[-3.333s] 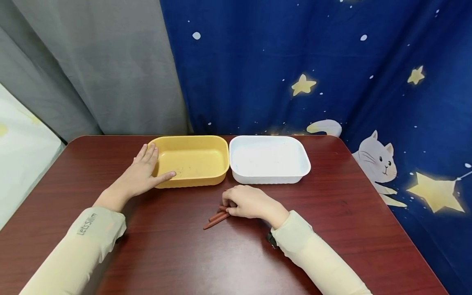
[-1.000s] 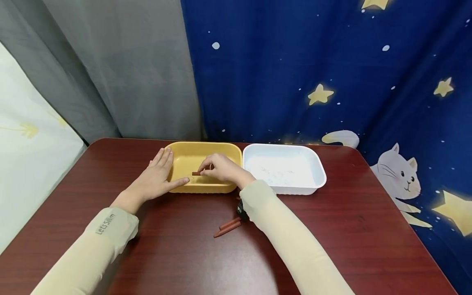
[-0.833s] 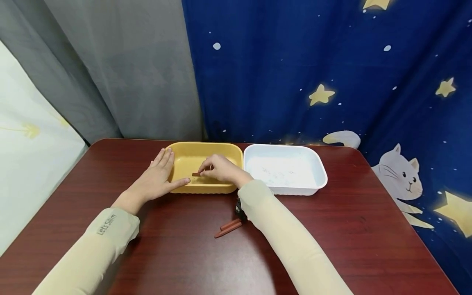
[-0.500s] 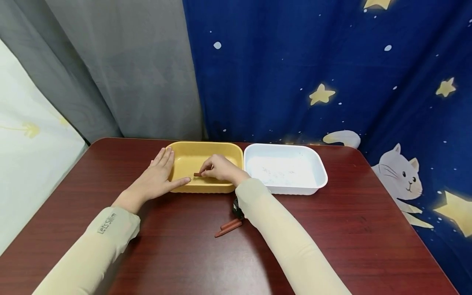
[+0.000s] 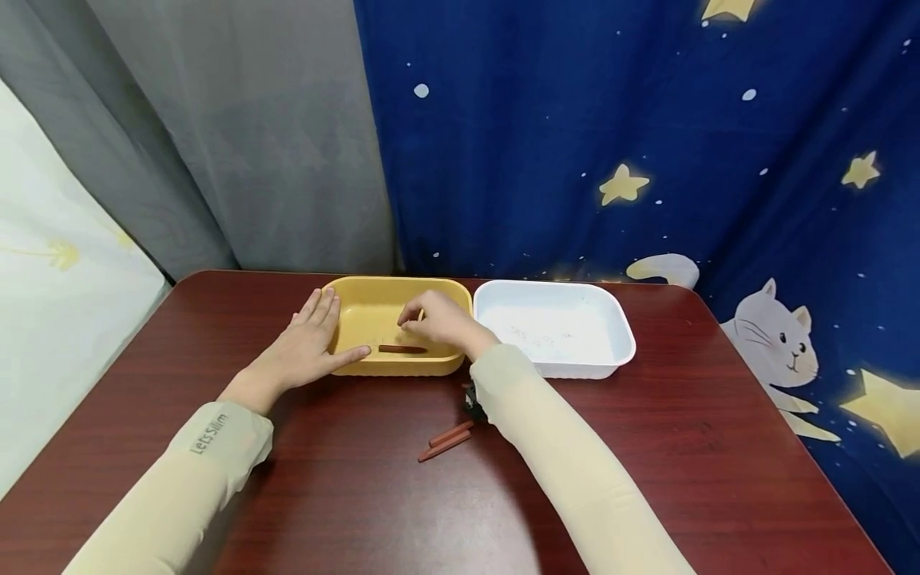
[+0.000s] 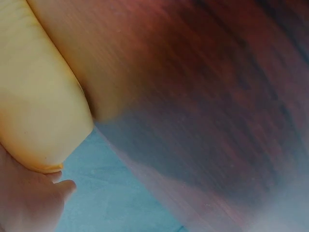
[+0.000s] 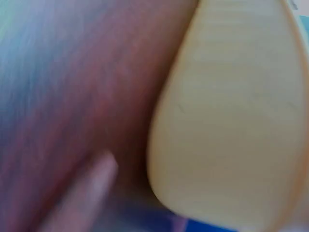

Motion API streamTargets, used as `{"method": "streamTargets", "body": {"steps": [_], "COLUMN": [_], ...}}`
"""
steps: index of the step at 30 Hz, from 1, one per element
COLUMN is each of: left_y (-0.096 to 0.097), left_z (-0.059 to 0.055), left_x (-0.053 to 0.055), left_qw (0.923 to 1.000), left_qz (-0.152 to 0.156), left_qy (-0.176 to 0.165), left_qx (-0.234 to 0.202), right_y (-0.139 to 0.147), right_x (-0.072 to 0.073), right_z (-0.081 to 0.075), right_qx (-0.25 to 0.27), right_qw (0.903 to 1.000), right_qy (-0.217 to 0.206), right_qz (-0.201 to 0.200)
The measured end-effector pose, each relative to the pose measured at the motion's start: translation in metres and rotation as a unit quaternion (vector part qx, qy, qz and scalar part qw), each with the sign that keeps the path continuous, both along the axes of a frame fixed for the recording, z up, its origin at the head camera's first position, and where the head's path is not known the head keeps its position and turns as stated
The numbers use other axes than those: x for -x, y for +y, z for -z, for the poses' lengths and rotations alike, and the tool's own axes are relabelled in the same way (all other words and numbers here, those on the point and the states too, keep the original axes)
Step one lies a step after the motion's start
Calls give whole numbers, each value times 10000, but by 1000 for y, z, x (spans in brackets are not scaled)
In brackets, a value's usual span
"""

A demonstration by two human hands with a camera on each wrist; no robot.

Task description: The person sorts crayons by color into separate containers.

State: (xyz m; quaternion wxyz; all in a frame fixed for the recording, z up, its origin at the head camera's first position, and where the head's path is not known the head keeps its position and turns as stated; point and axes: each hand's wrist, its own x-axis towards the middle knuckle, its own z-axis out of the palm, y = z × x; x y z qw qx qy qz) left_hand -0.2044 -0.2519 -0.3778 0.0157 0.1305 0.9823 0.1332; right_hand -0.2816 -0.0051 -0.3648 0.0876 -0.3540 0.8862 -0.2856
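Lifted since the earlier frame, with curled right grip [image 5: 440, 317] apparently holding nothing, off slim reddish-brown rod [image 5: 399, 349] now lying inside rectangular yellow plastic tub [image 5: 388, 368] near its front wall, suggesting placement complete, with two similar rods [image 5: 445, 447] on reddish-brown wood-grained desk [image 5: 323, 487].

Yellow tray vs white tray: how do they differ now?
Contents: the yellow tray has a reddish-brown stick inside; the white tray shows none.
Position: in the head view, the yellow tray sits left, the white tray right.
Both are shallow and rectangular with rounded corners.
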Motion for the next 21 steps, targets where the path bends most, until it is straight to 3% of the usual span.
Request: {"method": "streamTargets", "body": {"steps": [5, 9, 21], "left_y": [1, 0, 0], "left_z": [-1, 0, 0], "left_x": [1, 0, 0], "left_qw": [10000, 10000, 9999], "left_qz": [14, 15, 54], "left_qy": [-13, -71, -108], "left_qx": [-13, -42, -97], "right_y": [22, 41, 88], "right_x": [-3, -8, -41], "right_z": [-19, -29, -37], "right_qx": [106, 258, 582], "right_qw": [9994, 9991, 9961], "right_qy": [314, 335, 665], "right_qz": [0, 102, 27]}}
